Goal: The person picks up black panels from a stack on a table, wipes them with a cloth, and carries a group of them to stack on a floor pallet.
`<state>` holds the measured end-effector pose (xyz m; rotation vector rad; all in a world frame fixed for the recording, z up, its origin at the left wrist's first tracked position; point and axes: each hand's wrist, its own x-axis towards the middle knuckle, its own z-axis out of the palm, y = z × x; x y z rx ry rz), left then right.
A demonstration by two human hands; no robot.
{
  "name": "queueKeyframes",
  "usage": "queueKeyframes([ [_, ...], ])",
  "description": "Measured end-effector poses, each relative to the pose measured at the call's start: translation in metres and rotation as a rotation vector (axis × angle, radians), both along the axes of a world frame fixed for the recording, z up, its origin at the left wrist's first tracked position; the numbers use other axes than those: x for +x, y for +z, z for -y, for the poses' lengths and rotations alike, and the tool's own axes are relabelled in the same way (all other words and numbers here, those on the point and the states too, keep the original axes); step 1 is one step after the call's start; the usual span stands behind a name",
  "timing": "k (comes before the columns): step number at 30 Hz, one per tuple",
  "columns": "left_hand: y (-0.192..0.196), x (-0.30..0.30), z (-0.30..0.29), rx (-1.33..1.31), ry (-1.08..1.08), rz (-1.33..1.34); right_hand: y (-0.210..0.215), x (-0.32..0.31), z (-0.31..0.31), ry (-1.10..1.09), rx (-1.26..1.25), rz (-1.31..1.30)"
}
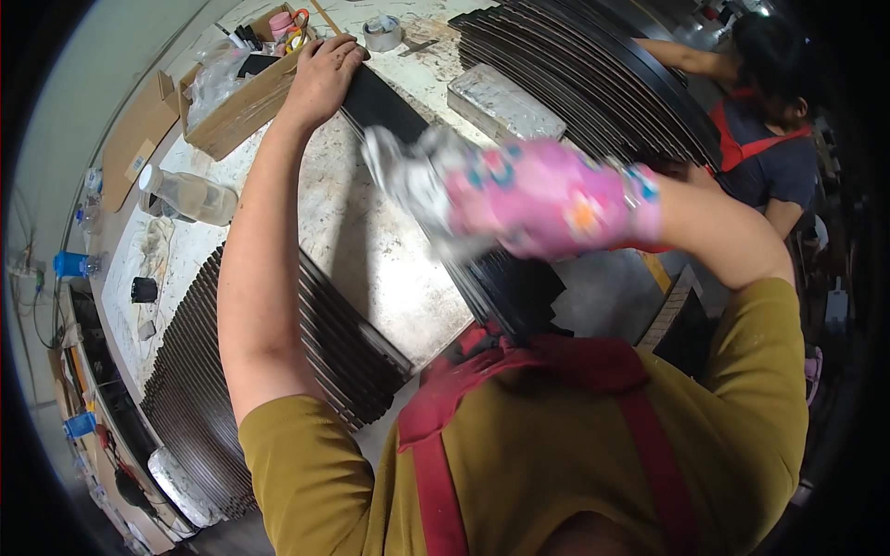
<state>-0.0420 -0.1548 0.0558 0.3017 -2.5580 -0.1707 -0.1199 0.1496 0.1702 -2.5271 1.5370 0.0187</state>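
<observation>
A long black flat strip [385, 104] lies slantwise over the white worktable, from the far side toward my body. My bare left hand [326, 74] is closed on its far end, fingers curled over the edge. Farther down the strip is my right hand [422, 185], smeared by motion and covered in whitish-grey fabric, a glove or a rag; I cannot tell which. A pink flowered sleeve cover [556, 199] wraps that forearm. The fingers of this hand do not show. Below it, more black strips [505, 287] stick out near my apron.
Stacked dark strips [269, 343] sit at left, with another stack [575, 83] at far right. A whitish block [505, 102] lies beside that stack. A cardboard box [232, 116] of tools, a tape roll [382, 35] and a plastic bottle [199, 196] stand around. Another person [765, 120] works at right.
</observation>
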Motion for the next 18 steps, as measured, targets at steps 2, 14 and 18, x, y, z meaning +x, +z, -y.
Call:
queueKeyframes([
  [2, -0.003, 0.009, 0.004, -0.042, 0.01, 0.032, -0.018, -0.01, -0.04, 0.02, 0.28, 0.622],
  [14, 0.0, 0.028, 0.005, 0.65, 0.081, -0.455, 0.035, -0.008, 0.007, -0.491, 0.184, 1.126],
  [18, 0.014, 0.093, -0.036, 1.334, 0.208, -0.726, 0.009, 0.013, 0.07, -0.465, 0.382, 1.357],
])
